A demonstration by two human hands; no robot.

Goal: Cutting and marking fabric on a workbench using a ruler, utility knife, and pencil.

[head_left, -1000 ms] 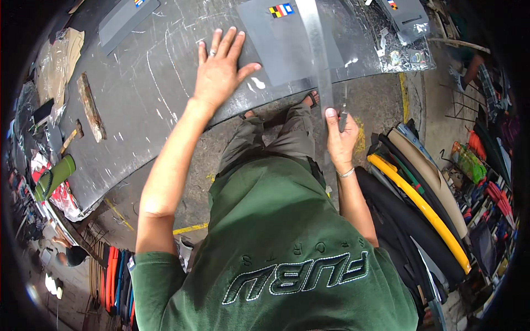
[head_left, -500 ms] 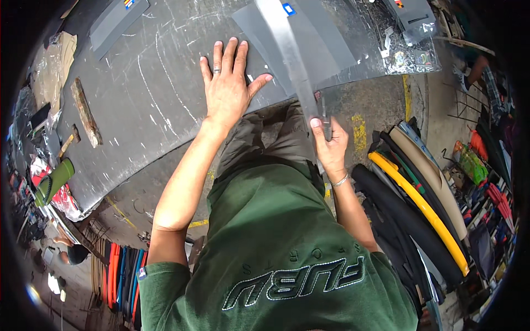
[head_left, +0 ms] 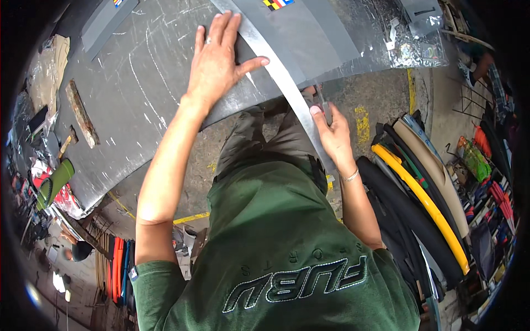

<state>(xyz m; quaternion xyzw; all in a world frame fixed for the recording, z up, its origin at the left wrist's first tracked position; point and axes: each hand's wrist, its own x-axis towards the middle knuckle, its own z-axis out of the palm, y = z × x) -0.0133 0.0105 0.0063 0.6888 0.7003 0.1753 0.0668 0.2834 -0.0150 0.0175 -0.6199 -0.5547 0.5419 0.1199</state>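
A long metal straightedge lies slanting across the dark worktable, along the left side of a grey sheet with a coloured checked patch. My left hand rests flat on the tabletop, fingers spread, its thumb and fingertips touching the straightedge. The lower end of the straightedge runs past the table's near edge toward my body. My right hand is closed there, thumb against the straightedge, with a slim dark pointed tool also in its fingers; the tool's exact kind is unclear.
Another grey piece lies at the far left, with a rough wooden stick and a hammer nearer. Clear plastic sits at the table's right corner. Rolls of material, one yellow, stand to my right.
The straightedge has swung down to the left and now lies along the grey sheet. My left hand moved up and left to meet it. The sheet's patch has shifted left.
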